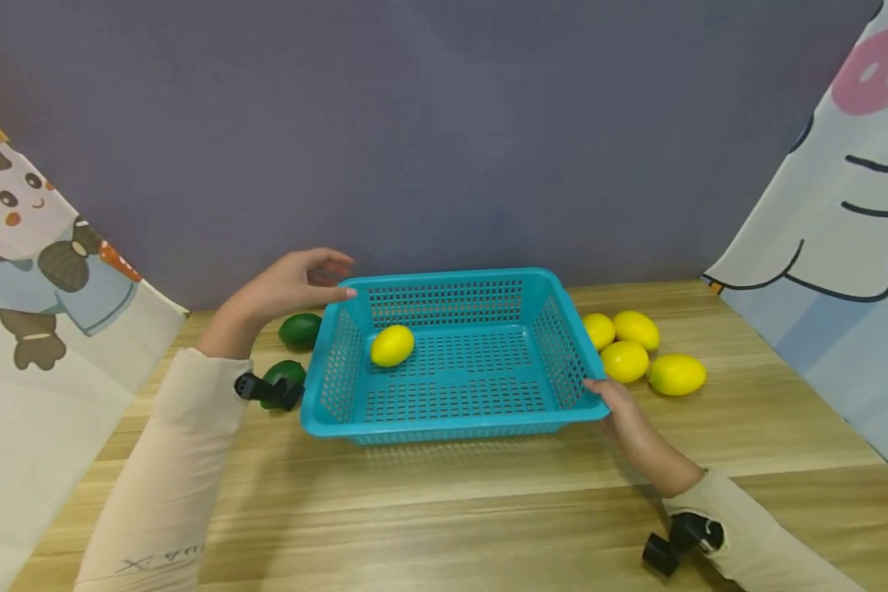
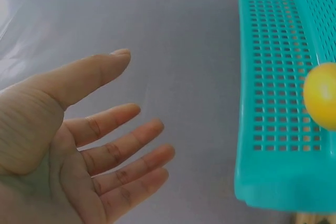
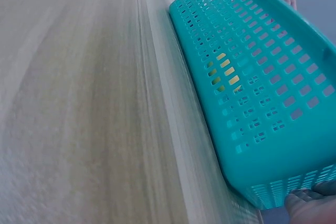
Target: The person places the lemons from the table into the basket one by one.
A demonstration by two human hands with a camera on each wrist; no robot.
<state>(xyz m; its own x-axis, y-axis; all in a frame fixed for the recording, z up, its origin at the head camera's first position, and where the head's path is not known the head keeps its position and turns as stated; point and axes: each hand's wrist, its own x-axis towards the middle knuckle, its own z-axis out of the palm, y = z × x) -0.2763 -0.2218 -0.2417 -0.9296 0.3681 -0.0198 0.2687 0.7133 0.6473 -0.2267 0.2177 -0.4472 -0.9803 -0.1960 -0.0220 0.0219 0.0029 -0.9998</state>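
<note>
A turquoise plastic basket (image 1: pixel 451 425) with slotted walls sits on the wooden table, with one lemon (image 1: pixel 392 346) lying inside at its left. At the basket's right front corner my right hand (image 1: pixel 625 411) grips the rim, thumb on top and the other fingers against the outer wall. My left hand (image 1: pixel 296 284) hovers by the back left corner, thumb and fingers spread apart and holding nothing. In the left wrist view, a gap shows between those fingers and the basket wall (image 2: pixel 283 77). Through the slots in the right wrist view, some yellow of the lemon (image 3: pixel 228 72) shows.
Two dark green oval fruits, one farther back (image 1: pixel 300 331) and one nearer (image 1: pixel 284 380), lie left of the basket, the nearer partly behind the left wrist camera. Several lemons (image 1: pixel 625 362) cluster to its right. A grey cloth wall (image 1: pixel 444 140) rises behind the table.
</note>
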